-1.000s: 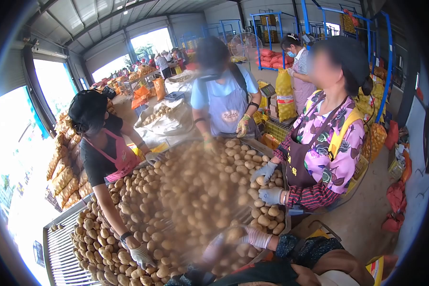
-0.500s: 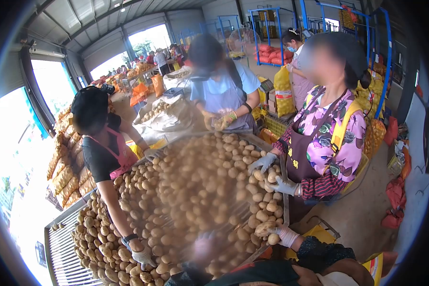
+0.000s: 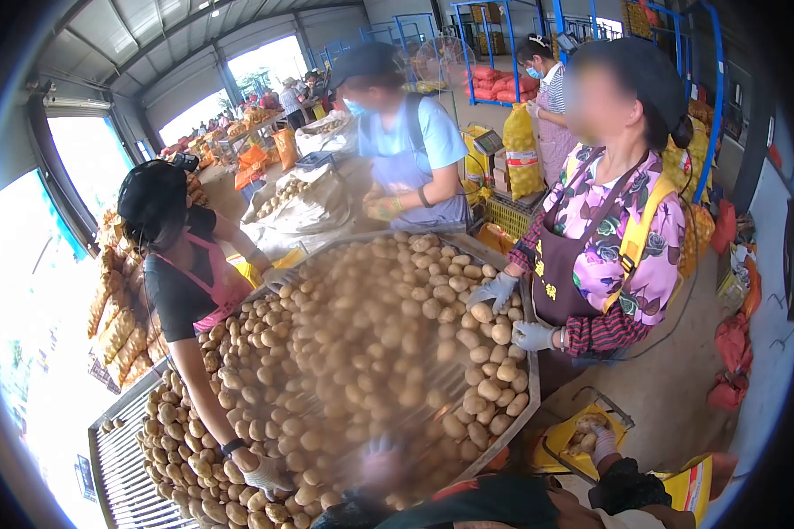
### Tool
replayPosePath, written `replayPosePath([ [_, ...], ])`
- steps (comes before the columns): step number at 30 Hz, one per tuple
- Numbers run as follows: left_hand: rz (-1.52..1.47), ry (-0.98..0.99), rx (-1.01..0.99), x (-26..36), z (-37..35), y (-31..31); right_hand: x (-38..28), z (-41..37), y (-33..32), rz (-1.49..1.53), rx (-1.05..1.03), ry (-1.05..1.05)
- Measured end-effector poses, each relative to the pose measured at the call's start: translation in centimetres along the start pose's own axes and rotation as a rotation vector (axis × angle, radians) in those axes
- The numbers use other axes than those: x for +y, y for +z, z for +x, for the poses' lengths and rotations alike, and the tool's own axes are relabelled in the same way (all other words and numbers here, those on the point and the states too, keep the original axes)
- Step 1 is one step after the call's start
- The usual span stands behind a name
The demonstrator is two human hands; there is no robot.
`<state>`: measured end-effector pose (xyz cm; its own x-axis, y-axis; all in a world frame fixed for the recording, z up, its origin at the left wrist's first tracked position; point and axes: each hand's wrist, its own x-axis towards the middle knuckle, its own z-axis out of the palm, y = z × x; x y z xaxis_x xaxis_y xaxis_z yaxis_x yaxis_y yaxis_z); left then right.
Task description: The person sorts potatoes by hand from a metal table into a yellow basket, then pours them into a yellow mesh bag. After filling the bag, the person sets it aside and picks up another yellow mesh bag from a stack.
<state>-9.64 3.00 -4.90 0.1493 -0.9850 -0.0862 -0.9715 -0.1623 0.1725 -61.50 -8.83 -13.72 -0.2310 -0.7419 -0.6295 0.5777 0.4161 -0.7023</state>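
Since the right hand (image 3: 605, 443) reaches past the near right corner of the bench (image 3: 131, 472), a potato (image 3: 584, 427) could slip from a loose grip and miss the yellow container (image 3: 549, 450), or bruise if let fall hard. That potato is at the container's mouth, under curled fingers — whether clamped, I cannot tell. Neither end reads as a front; its long axis seems to slant toward the wrist, though it is small and partly covered. The left hand (image 3: 381, 465) blurs near the bench's near edge — its grip is unreadable.
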Motion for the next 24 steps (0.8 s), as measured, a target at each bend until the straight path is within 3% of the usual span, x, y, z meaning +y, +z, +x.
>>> replayPosePath([
  [3, 0.051, 0.007, 0.056, -0.6, 0.4, 1.1, 1.1, 0.8, -3.6, 0.112, 0.039, -0.113],
  [4, 0.077, 0.036, 0.058, -0.7, 0.1, 1.8, 2.1, 2.7, -5.6, 0.294, -0.038, 0.014],
  [5, 0.078, 0.008, -0.011, -0.4, 0.2, 0.9, 2.9, 4.1, -7.0, 0.272, -0.075, -0.01],
  [6, 0.021, -0.042, -0.098, 0.5, 0.4, -0.4, 0.2, -1.3, -3.4, 0.07, -0.02, -0.091],
  [7, -0.006, -0.027, -0.031, 0.3, 0.4, 0.3, 2.3, 1.8, -7.4, 0.045, -0.116, -0.155],
  [9, 0.065, -0.059, -0.081, 2.0, 0.3, -1.6, 0.0, -1.9, -5.0, -0.156, 0.008, -0.191],
  [11, 0.068, -0.017, -0.008, 1.8, 0.3, -0.8, 0.6, -1.9, -5.7, -0.046, 0.02, -0.173],
  [12, 0.114, 0.052, 0.012, 1.3, 0.5, -0.2, 3.1, 1.6, -8.5, -0.026, 0.004, -0.265],
  [18, 0.059, 0.005, 0.016, 1.4, 0.5, -0.3, 0.6, -2.4, -5.7, -0.099, 0.341, -0.008],
  [21, 0.075, -0.027, -0.037, 1.4, 0.7, -0.6, 4.3, 2.5, -12.4, -0.102, 0.015, -0.056],
  [22, 0.1, -0.038, -0.029, 1.6, 0.7, -0.7, 4.8, 4.6, -16.1, -0.007, -0.196, 0.071],
  [24, 0.036, -0.053, 0.008, 1.3, 0.7, -0.6, 5.0, 6.1, -14.8, -0.259, -0.046, 0.151],
])
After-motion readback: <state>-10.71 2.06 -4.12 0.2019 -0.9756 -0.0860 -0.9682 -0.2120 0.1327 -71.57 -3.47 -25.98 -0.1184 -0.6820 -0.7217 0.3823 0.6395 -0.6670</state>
